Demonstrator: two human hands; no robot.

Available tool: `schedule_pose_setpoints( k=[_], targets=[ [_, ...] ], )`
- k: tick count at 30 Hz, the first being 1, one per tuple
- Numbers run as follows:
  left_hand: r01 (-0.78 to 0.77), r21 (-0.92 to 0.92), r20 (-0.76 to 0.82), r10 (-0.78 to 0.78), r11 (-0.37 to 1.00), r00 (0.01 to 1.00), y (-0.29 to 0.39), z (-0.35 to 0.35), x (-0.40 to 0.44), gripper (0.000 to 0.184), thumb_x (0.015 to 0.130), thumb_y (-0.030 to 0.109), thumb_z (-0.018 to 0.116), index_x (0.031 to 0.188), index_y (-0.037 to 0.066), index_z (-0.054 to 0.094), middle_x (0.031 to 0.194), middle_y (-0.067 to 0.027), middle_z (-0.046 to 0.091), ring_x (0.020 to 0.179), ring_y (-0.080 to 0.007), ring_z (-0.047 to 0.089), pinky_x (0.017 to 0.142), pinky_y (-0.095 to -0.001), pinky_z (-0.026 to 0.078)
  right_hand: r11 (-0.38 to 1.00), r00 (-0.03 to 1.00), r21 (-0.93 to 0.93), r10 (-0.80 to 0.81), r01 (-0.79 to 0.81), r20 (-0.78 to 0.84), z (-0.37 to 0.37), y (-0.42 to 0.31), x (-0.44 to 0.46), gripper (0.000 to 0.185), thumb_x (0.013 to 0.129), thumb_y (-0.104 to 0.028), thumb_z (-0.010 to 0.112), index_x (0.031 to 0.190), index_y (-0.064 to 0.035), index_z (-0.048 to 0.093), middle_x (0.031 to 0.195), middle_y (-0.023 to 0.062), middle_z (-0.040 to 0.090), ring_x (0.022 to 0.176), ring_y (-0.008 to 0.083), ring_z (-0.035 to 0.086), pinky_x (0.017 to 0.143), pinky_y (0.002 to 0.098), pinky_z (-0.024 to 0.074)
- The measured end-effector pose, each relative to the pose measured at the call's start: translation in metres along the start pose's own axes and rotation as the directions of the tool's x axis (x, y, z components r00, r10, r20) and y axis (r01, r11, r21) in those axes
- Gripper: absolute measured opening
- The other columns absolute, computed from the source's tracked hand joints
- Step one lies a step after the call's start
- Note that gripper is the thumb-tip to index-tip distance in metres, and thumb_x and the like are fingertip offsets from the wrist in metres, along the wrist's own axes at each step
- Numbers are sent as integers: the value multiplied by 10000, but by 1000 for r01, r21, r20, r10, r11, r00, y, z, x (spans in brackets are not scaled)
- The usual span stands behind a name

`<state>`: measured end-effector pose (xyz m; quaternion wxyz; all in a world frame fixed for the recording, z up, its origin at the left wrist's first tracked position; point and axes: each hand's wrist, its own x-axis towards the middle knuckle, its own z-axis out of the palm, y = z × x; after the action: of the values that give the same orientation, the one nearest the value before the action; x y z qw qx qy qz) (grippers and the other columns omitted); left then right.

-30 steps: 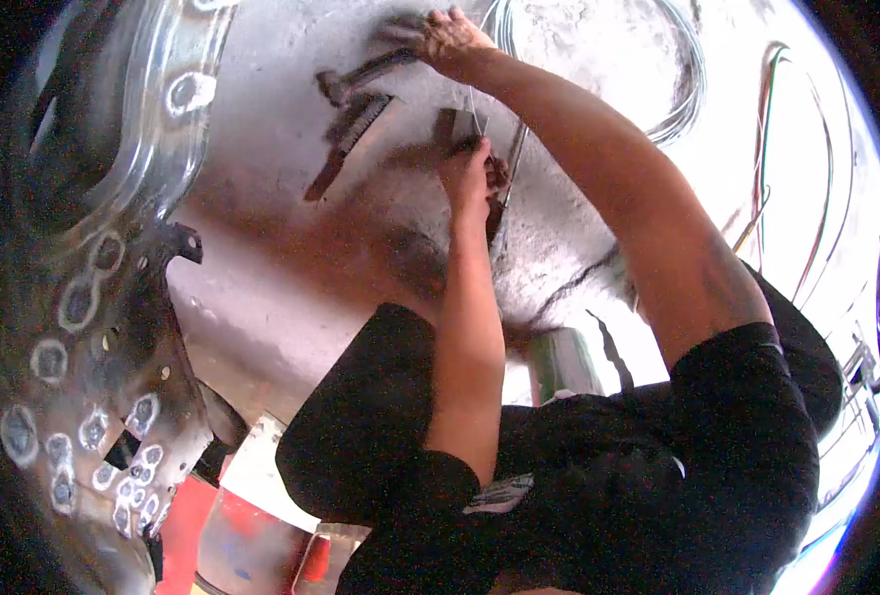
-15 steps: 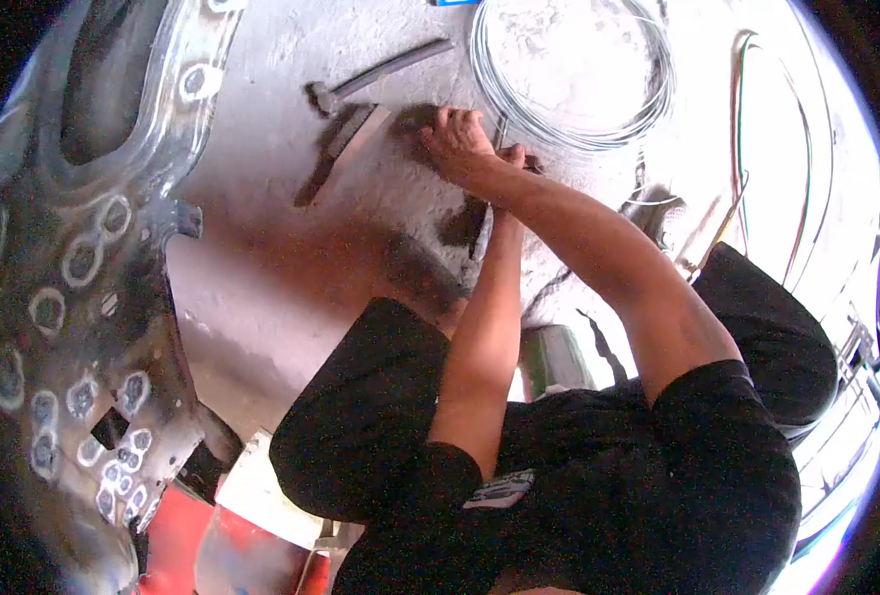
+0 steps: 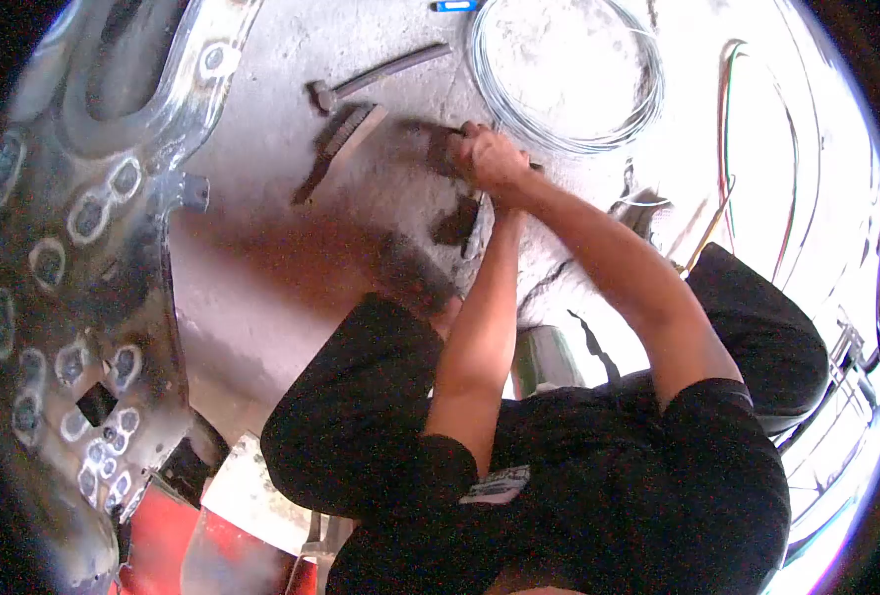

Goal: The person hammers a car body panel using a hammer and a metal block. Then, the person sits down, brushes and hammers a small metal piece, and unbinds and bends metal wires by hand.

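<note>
Closest to me is my black shirt (image 3: 638, 476), low in the frame, with my bent black knees on both sides. My arms reach up to the middle of the frame, and the right one crosses over the left one. My right hand (image 3: 496, 161) is on top, with its fingers curled in, and I cannot tell what is inside it. My left hand (image 3: 508, 195) is mostly hidden under it, so I cannot tell how tight that grip is. A small dark thing (image 3: 536, 167) pokes out on the right, just beside my hands, a bit above the middle of the frame. A thin dark strip (image 3: 474, 233) is on the gray floor (image 3: 281, 248) just below my hands. A green can (image 3: 551, 359) is near my lap. On the left side of the frame is a big shiny metal sheet (image 3: 73, 258) with pale rings on it, and a red piece (image 3: 157, 535) is at the bottom left. Farther up, to the left of my hands, I see a brush (image 3: 343, 147), and just above it a hammer (image 3: 385, 71). A big loop of wire (image 3: 584, 147) lies above and right of my hands. Colored wires (image 3: 727, 109) run down the upper right. A little blue thing (image 3: 455, 6) sits at the top edge.
</note>
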<state>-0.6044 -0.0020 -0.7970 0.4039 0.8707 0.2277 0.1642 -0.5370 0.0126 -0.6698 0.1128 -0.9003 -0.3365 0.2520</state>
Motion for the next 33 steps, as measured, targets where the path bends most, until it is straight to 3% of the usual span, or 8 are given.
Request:
schedule_pose_setpoints(
  k=[3,5,8,12,17,23,29,33],
  targets=[
    [479,-599,280,-393,641,876,35,-43,19,227,939,249,591,954,25,624,801,-62,626,719,-216,588,681,-376,491,893,902,405,0,194,-431,-49,29,-4,289,922,-201,516,1063,2,665,1023,187,679,935,300,669,777,395,532],
    [746,-605,508,-587,279,631,64,-78,36,236,938,222,584,869,8,656,690,-58,612,596,-185,577,566,-360,476,887,816,438,145,143,-560,-74,62,1,226,914,-138,569,1069,-18,683,987,174,698,775,270,694,706,361,548],
    [638,-461,379,-513,617,770,47,-73,29,278,945,242,584,829,2,661,680,-58,612,565,-155,565,538,-350,456,900,849,436,245,-18,-469,-84,89,-4,263,905,-157,541,1088,-40,689,851,140,710,699,202,685,652,331,541],
    [642,-484,333,-553,594,763,31,-66,19,356,954,297,582,780,-1,670,650,-56,616,535,-161,547,535,-359,441,874,996,485,53,-10,-76,-51,84,-17,271,855,-144,584,1072,-10,675,763,130,683,647,175,657,621,341,532],
    [759,-475,404,-656,445,637,-4,-65,21,360,999,392,509,857,63,549,690,-48,516,559,-170,537,512,-320,454,933,926,359,136,0,-353,-19,59,-11,254,845,-85,558,1067,-39,671,879,197,681,798,374,660,720,427,534],
    [631,-347,235,-587,693,774,30,-90,34,535,970,422,536,679,-15,643,608,-136,634,509,-254,578,565,-421,447,982,876,147,-35,120,-481,-48,35,36,295,844,-88,569,1129,-70,643,946,164,664,836,353,659,725,417,536],
    [149,-370,45,-142,917,989,15,-33,-13,381,947,361,593,992,-16,627,971,-167,640,933,-315,577,850,-448,420,799,897,-433,-285,417,339,-18,-18,60,391,871,-306,570,1235,-164,595,1217,112,595,1061,289,605,866,497,464],
    [308,-374,357,-171,875,918,-21,4,-47,444,943,331,599,1264,30,541,1339,-166,526,1249,-281,451,1075,-416,294,864,982,-470,-134,180,130,-27,-43,17,468,857,-378,579,1272,-164,547,1284,199,519,1079,339,566,911,575,369]
  ],
)
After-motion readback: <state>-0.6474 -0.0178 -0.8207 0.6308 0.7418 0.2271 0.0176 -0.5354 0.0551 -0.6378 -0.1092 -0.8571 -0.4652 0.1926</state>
